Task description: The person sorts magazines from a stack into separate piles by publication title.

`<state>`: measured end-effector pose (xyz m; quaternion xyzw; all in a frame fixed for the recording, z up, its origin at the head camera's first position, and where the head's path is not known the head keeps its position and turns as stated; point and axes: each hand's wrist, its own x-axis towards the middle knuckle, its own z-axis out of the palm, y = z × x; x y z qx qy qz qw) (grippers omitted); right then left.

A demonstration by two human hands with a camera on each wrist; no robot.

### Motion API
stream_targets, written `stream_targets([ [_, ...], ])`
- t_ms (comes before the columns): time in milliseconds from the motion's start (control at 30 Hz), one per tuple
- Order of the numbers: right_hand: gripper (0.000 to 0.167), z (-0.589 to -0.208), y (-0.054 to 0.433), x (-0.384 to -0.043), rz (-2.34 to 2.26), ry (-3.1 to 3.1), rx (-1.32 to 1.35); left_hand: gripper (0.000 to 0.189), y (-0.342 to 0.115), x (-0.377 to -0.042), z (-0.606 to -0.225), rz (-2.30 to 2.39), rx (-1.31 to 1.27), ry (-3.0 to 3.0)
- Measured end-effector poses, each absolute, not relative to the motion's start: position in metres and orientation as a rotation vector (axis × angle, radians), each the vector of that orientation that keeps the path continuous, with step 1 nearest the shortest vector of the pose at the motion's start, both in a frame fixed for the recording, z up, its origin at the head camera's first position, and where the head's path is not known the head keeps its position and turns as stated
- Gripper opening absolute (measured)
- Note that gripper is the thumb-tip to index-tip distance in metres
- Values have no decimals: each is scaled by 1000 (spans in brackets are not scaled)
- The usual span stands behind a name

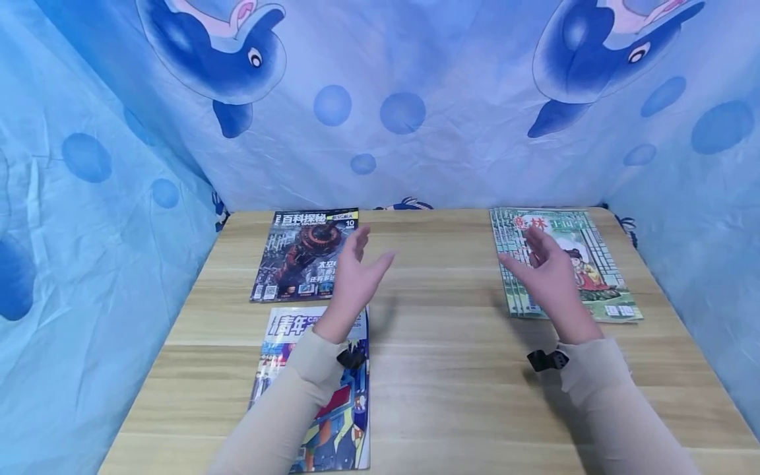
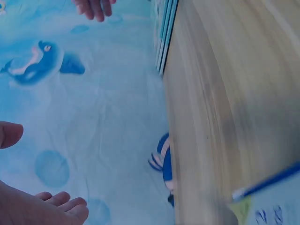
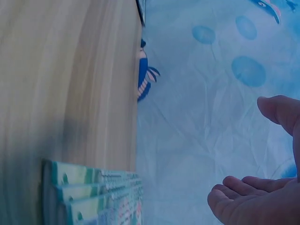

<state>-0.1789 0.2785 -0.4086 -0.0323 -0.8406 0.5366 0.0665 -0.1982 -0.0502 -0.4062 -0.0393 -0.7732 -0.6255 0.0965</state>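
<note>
My left hand [image 1: 355, 274] is raised above the table's left side, thumb apart from the fingers, holding nothing. Behind it lies a dark magazine [image 1: 303, 254] with a red spiral shape on its cover. A second, colourful magazine [image 1: 344, 422] lies nearer to me, partly hidden by my left forearm. On the right, my right hand [image 1: 549, 274] hovers over a fanned stack of green magazines [image 1: 600, 264], its thumb and fingers spread and nothing between them. The left wrist view shows the left hand [image 2: 42, 206] in the air, and the right wrist view shows the right hand [image 3: 258, 199] likewise.
The wooden table [image 1: 439, 369] reaches back to a blue cloth [image 1: 451, 158] printed with dolphins and bubbles, which also hangs along both sides. A black strap [image 1: 351, 357] is on the left wrist and another black strap [image 1: 547, 360] on the right.
</note>
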Motion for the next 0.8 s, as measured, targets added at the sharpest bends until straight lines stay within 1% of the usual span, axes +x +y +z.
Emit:
stream_targets([
  [167, 90, -413, 273, -179, 1637, -2521, -34, 70, -65, -193, -413, -1862, -101, -2242],
  [400, 89, -421, 264, -179, 1611, -2557, -5, 70, -81, -188, -421, -1832, -63, -2254],
  [800, 89, -426, 263, -179, 1632, -2570, -19, 70, -88, -183, -424, -1807, -51, -2313],
])
